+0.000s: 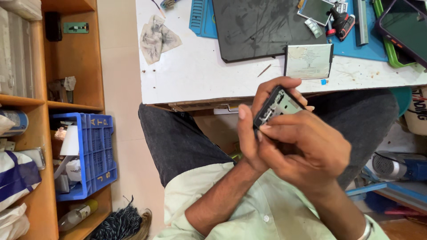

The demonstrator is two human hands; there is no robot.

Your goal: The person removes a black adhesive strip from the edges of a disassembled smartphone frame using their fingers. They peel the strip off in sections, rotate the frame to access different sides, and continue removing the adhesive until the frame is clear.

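An opened phone frame (276, 106), dark with its inner parts showing, is held over my lap just below the white table's edge (195, 89). My left hand (250, 133) wraps it from below, thumb up along its left side. My right hand (307, 149) lies over its lower end, fingers pressing on the frame. Both hands grip the same phone frame.
On the table lie a flat silver battery (308, 61), a dark work mat (258, 29), a blue mat with tools (356, 31), phones (402, 31) at the right and a thin pin (264, 70). A wooden shelf with a blue crate (95, 155) stands at left.
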